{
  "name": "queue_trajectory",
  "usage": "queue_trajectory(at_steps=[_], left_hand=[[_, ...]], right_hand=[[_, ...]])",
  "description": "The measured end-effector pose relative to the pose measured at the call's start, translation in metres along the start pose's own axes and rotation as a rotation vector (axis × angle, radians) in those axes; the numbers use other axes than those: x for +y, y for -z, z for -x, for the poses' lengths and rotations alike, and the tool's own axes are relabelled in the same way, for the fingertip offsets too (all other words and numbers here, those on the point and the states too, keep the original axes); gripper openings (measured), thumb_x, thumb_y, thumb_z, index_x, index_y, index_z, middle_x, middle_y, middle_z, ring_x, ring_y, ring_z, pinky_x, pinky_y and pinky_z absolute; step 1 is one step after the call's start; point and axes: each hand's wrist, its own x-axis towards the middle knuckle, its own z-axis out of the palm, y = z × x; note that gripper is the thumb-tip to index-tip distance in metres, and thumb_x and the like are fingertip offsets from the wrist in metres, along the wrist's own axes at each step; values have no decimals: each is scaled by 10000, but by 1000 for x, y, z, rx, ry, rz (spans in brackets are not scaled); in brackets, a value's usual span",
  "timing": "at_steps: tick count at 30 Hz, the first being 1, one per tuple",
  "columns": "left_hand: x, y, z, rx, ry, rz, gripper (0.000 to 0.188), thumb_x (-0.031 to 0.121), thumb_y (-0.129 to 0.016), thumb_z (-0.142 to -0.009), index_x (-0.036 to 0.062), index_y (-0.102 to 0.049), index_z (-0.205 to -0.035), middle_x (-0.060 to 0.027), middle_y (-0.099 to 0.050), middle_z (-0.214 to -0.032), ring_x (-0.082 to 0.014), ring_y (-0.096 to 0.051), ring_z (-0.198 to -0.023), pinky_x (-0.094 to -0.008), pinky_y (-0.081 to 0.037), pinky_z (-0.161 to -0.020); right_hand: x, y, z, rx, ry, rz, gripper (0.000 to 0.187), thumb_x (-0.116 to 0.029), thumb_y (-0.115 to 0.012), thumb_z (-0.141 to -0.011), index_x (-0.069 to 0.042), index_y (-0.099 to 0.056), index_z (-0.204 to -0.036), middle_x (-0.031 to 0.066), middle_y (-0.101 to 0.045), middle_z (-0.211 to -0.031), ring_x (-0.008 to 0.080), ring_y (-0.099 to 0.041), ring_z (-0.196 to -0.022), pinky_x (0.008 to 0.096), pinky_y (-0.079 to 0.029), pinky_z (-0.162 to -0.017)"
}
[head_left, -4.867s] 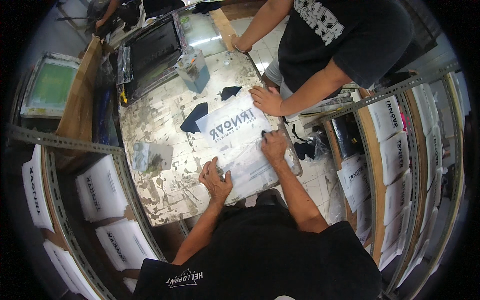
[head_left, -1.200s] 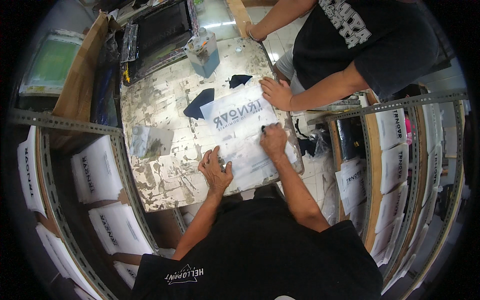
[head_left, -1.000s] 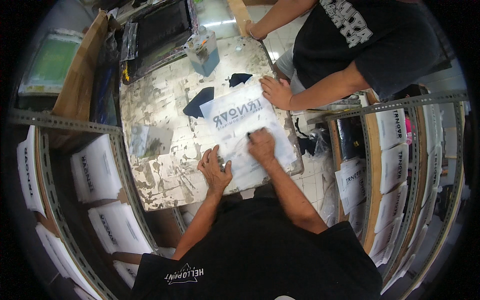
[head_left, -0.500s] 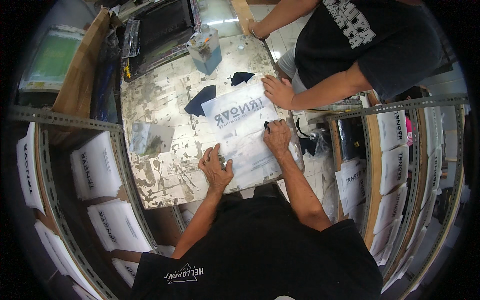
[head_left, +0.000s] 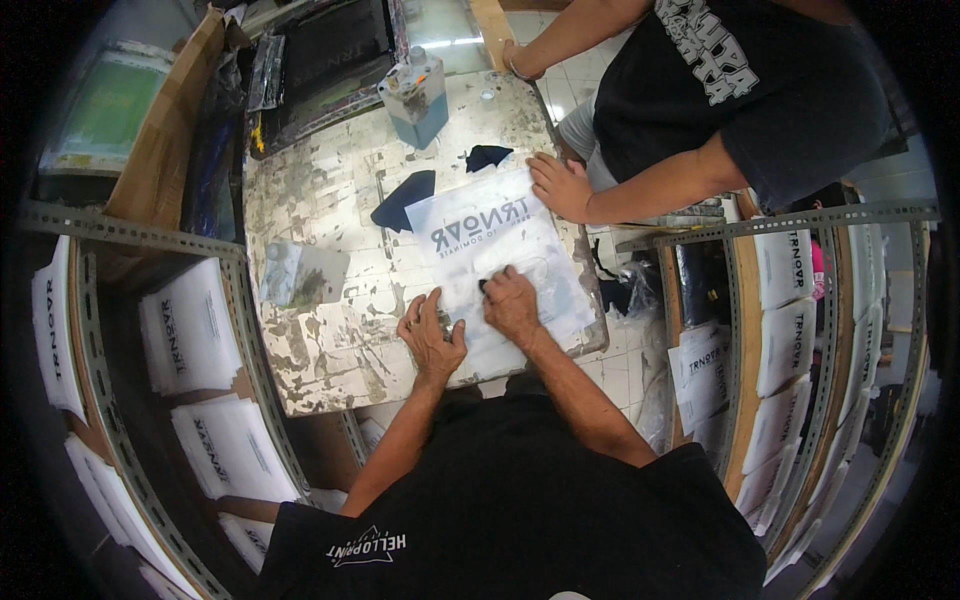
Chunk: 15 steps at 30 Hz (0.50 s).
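Note:
A whitish translucent plastic sheet or bag (head_left: 455, 272) with dark printed lettering lies on the paint-stained table (head_left: 320, 190) before me. My left hand (head_left: 432, 338) rests at its near left edge, fingers spread. In my right hand (head_left: 512, 310), fingers curled, is a small wad of dark cloth (head_left: 483, 286), pressed on the middle of the sheet; most of the wad is hidden. Past the sheet's far left corner lies a dark blue cloth scrap (head_left: 405, 200), with a smaller dark scrap (head_left: 488, 157) beyond its far edge. A co-worker's hand (head_left: 560, 187) lies by the far right corner.
A clear jug with blue liquid (head_left: 418, 112) stands farther back, before a dark framed screen (head_left: 325, 70). A translucent plastic container (head_left: 285, 272) is on the table's left side. Metal racks with stacks of printed white packages (head_left: 225, 450) flank me on both sides.
My right hand has moved left and slightly nearer across the sheet with the dark cloth, from its right side to the middle. My left hand and the co-worker's hand stay in place.

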Motion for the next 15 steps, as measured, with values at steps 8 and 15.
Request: queue_trajectory(at_steps=[8, 15], left_hand=[[2, 2, 0, -11, 16, 18, 718, 223, -744, -753, 60, -498, -1408, -138, -550, -1335, -311, -428, -1315, -502, -236, -1067], [0, 1, -1, -15, 7, 34, 711, 217, -743, -750, 54, -504, -1400, -131, -558, -1330, -307, -430, -1317, -508, -245, -1056]], right_hand=[[35, 29, -14, 66, -182, 167, 74, -122, -682, -688, -52, -676, -710, 130, -670, -818, 328, -603, -863, 433, -512, -726], [32, 6, -4, 116, -86, 146, 54, -105, -681, -663, -74, -642, -683, 112, -642, -787, 331, -598, -837, 454, -497, -677]])
